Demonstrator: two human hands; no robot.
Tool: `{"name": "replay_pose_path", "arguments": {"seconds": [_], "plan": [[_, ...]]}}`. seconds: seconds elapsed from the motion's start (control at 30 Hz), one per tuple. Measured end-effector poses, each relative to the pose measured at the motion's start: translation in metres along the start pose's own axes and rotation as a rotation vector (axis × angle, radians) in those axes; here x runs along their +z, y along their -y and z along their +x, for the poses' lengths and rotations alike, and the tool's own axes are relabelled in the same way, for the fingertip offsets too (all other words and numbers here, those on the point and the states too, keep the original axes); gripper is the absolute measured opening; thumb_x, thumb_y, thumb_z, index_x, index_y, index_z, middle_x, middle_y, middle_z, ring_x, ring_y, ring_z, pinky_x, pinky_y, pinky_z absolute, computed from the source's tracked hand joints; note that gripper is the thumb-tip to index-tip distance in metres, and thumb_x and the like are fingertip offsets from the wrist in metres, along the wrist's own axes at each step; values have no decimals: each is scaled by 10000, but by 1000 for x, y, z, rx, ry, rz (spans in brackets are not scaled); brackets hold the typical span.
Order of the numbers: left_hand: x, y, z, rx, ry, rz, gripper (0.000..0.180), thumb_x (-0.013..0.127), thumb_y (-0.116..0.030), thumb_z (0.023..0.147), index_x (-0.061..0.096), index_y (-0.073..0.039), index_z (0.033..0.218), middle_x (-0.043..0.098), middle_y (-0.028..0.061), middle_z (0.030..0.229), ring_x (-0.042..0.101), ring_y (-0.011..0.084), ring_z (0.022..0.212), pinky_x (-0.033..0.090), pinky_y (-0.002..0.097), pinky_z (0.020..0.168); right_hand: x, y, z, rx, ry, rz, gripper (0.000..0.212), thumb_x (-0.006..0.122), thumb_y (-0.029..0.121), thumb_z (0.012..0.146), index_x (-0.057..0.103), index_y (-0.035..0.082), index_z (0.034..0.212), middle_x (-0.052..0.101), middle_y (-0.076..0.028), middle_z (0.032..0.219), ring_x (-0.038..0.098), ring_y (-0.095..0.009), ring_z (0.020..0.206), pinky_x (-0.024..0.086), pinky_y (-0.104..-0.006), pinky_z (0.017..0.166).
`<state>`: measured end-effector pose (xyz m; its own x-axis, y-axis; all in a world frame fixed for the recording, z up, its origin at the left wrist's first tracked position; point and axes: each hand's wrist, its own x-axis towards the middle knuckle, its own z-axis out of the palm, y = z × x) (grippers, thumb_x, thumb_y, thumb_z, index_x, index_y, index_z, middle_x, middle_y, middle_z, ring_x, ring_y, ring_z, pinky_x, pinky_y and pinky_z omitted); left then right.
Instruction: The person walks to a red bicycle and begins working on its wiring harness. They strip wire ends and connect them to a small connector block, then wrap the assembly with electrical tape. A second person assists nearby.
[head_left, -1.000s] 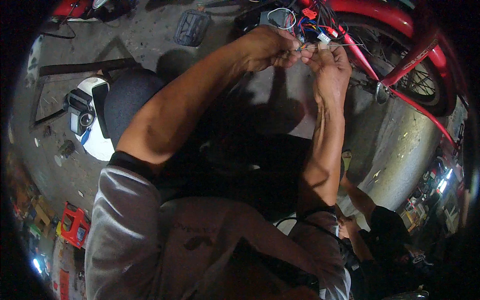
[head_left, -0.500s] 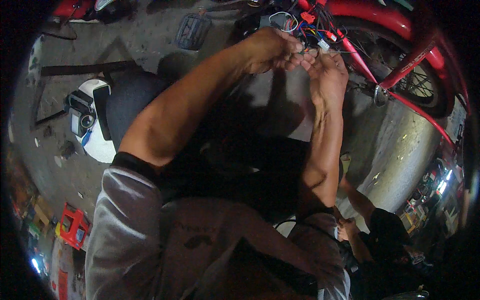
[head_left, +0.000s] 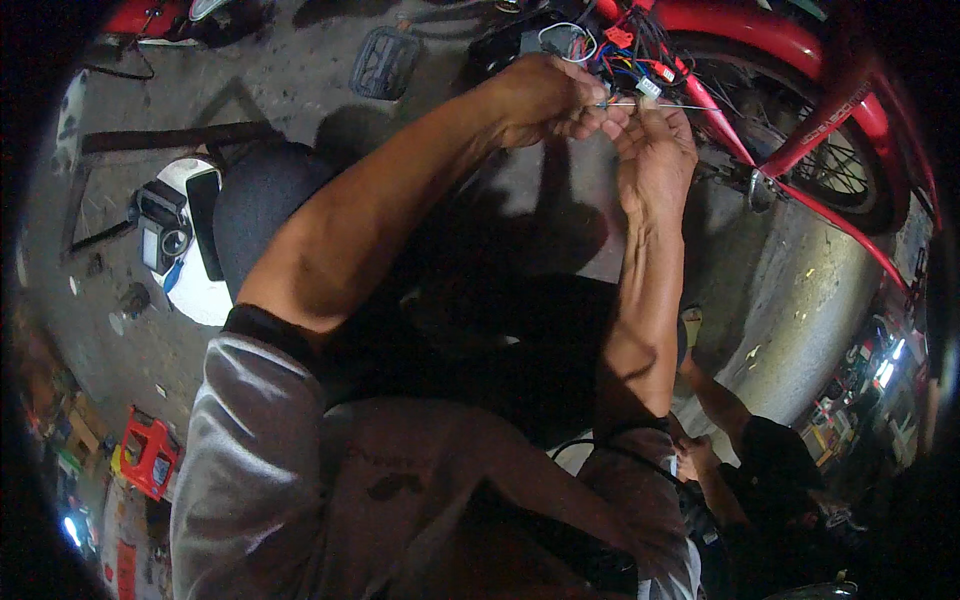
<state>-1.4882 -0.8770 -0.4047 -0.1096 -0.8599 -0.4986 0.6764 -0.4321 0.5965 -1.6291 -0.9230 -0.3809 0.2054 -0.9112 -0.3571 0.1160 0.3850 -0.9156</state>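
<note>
My left hand (head_left: 560, 105) is closed in a pinch on a small wire end or connector (head_left: 606, 101), partly hidden by the fingertips. Almost touching it, my right hand (head_left: 658, 150) pinches a thin straight metal rod (head_left: 690, 106). The rod lies level, its left end at the left fingertips and its other end sticking out past the right hand. Just above the right fingers is a white plug connector (head_left: 648, 88). Behind both hands spreads a bundle of coloured wires (head_left: 622, 70), with a red connector (head_left: 619, 38) and a white wire loop (head_left: 567, 40) among them.
A red bike frame (head_left: 720, 120) and its wheel (head_left: 840, 165) stand at the right. On the left, a white stool (head_left: 195, 295) bears a meter-like device (head_left: 160, 230) and a dark phone-like slab (head_left: 204, 225). A grey basket-like tray (head_left: 386, 64) lies ahead. Another person (head_left: 770, 470) works at lower right.
The thin rod shows more clearly and reaches slightly further right. My right fingers have shifted a little; the left hand stays nearly where it was.
</note>
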Motion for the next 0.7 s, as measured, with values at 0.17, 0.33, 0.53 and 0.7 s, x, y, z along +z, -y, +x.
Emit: {"name": "replay_pose_path", "arguments": {"seconds": [0.17,0.33,0.53,0.7], "plan": [[-5,3,5,-36,-42,21,96,526,-68,881,583,8,885,634,107,767,587,134,612,502,244,550,4,-3,-1,-14,-35,-88,61,521,74,888,536,15,882,605,-95,785,604,-167,673,512,-283,636],[-7,1,14,119,-37,51,81,539,-63,875,580,5,888,601,72,732,581,135,629,497,244,556,3,5,-4,19,56,-58,118,577,55,844,552,3,947,610,-86,790,611,-163,695,520,-286,667],[-23,-20,0,151,-119,163,135,548,-111,878,588,7,930,596,47,766,552,111,640,466,230,556,6,17,-14,-128,221,40,123,587,48,833,572,-10,941,624,-103,807,625,-168,705,523,-296,682],[-25,-31,-4,210,-12,-51,190,540,-136,884,586,-20,1027,583,23,770,535,100,656,466,226,602,4,31,-21,-150,164,-182,196,557,52,863,585,-65,1017,629,-132,853,607,-185,721,504,-314,700]]}}
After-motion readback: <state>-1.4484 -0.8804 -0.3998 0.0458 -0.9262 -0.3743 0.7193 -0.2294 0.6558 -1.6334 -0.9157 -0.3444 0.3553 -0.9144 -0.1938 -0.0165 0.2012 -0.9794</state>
